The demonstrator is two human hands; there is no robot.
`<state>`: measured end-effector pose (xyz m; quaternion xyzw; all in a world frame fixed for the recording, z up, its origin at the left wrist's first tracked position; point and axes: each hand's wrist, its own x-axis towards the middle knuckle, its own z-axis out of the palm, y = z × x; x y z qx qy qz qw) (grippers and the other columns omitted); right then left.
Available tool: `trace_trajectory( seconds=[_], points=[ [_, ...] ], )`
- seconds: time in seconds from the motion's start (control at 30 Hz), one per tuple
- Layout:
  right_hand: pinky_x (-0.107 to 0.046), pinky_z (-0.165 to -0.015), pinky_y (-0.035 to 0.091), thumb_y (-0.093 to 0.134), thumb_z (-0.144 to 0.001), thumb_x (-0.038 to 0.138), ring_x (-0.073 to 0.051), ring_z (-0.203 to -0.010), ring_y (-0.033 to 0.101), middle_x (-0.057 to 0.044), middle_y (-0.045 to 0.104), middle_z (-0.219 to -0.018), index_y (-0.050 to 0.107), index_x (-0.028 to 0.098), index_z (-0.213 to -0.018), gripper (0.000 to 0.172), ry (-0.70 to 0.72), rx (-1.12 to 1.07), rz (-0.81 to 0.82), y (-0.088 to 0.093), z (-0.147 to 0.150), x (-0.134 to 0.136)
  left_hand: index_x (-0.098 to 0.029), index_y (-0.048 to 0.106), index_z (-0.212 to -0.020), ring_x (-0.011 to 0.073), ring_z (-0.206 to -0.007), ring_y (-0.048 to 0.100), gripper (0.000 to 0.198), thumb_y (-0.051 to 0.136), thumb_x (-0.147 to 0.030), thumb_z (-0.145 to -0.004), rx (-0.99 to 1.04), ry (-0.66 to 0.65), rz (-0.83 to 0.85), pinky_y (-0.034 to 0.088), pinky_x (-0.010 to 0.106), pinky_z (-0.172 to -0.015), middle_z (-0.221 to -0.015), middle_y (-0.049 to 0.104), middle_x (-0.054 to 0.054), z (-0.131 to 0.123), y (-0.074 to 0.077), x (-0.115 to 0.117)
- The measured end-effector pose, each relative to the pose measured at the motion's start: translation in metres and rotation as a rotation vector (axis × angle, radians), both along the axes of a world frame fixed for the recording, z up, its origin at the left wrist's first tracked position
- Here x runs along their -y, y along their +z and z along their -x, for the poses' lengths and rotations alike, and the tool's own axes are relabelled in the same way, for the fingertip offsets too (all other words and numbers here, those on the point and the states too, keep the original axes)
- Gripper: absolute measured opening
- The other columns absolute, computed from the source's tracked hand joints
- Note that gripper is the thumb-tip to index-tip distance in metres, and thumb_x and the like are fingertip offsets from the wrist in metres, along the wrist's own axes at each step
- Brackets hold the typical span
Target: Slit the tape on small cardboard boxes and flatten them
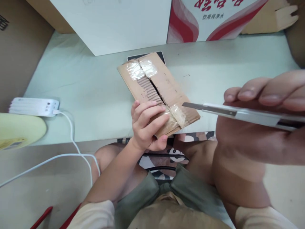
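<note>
A flat cardboard box (171,82) lies tilted at the table's near edge, with clear tape across both ends and a dark slit along its middle seam. Beside the slit, a strip of torn surface bares the corrugation. My left hand (150,125) grips the box's near left corner, fingers on top and thumb at the edge. Raised at the right, my right hand (257,127) is closed round a utility knife (252,117). Its blade is out and points left, over the taped near end in this view; whether it touches cannot be told.
A white box (124,25) and a red-and-white carton (214,22) stand at the table's back. A dark flat object (162,57) lies partly under the cardboard. On the left are a white power bank (34,107) with a cable (71,127) and a yellow-green object (21,130).
</note>
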<state>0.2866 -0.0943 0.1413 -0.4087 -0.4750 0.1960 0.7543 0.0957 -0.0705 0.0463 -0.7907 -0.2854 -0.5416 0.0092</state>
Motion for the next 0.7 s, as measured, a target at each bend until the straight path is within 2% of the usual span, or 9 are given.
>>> trace_trajectory(
  seconds=[0.07,0.13,0.3,0.43,0.6,0.7],
  points=[
    [-0.037,-0.061,0.048,0.024,-0.107,0.067,-0.017,-0.060,0.047,-0.001,0.037,-0.065,0.055,0.028,-0.065,0.065,0.017,-0.008,0.007,0.002,0.005,0.003,-0.029,0.071,-0.111,0.0280,-0.109,0.068,0.041,0.039,-0.054,-0.100,0.007,-0.006,0.031,0.040,0.060,-0.123,-0.106,0.074,0.005,-0.001,-0.003,0.001],
    [-0.036,-0.060,0.047,0.022,-0.109,0.063,-0.017,-0.058,0.048,-0.001,0.039,-0.063,0.057,0.029,-0.069,0.063,0.036,-0.015,0.026,0.000,0.011,0.002,-0.030,0.071,-0.110,0.0282,-0.111,0.068,0.044,0.038,-0.057,-0.101,0.006,-0.005,0.082,0.036,0.060,-0.126,-0.108,0.074,0.005,-0.001,-0.005,0.003],
    [-0.034,-0.055,0.050,0.048,-0.108,0.045,-0.015,-0.055,0.054,0.001,0.042,-0.057,0.042,0.023,-0.059,0.054,0.127,0.076,-0.016,-0.005,0.019,0.001,-0.030,0.070,-0.108,0.0280,-0.112,0.069,0.052,0.028,-0.061,-0.101,-0.028,0.059,0.129,0.038,0.061,-0.125,-0.108,0.073,0.005,0.001,-0.007,0.005],
    [-0.036,-0.059,0.056,0.054,-0.106,0.035,-0.016,-0.055,0.060,0.002,0.052,-0.056,0.044,0.023,-0.058,0.050,0.166,0.032,0.047,-0.005,0.022,0.010,-0.030,0.071,-0.103,0.0292,-0.110,0.069,0.060,0.027,-0.069,-0.098,-0.027,0.047,0.165,0.035,0.064,-0.127,-0.104,0.075,0.005,0.001,-0.009,0.005],
    [-0.041,-0.057,0.057,0.053,-0.106,0.036,-0.019,-0.052,0.062,0.003,0.054,-0.056,0.052,0.027,-0.064,0.043,0.167,0.205,0.035,-0.007,0.023,0.020,-0.030,0.072,-0.095,0.0264,-0.106,0.070,0.067,0.019,-0.071,-0.099,-0.093,0.126,0.196,0.039,0.059,-0.125,-0.100,0.074,0.004,0.001,-0.010,0.005],
    [-0.043,-0.057,0.058,0.054,-0.105,0.041,-0.021,-0.053,0.062,0.002,0.054,-0.056,0.051,0.028,-0.064,0.043,0.151,0.251,0.083,-0.005,0.019,0.022,-0.029,0.071,-0.093,0.0273,-0.101,0.071,0.067,0.022,-0.073,-0.098,-0.066,0.134,0.159,0.042,0.063,-0.122,-0.096,0.074,0.005,0.001,-0.009,0.005]
  ],
)
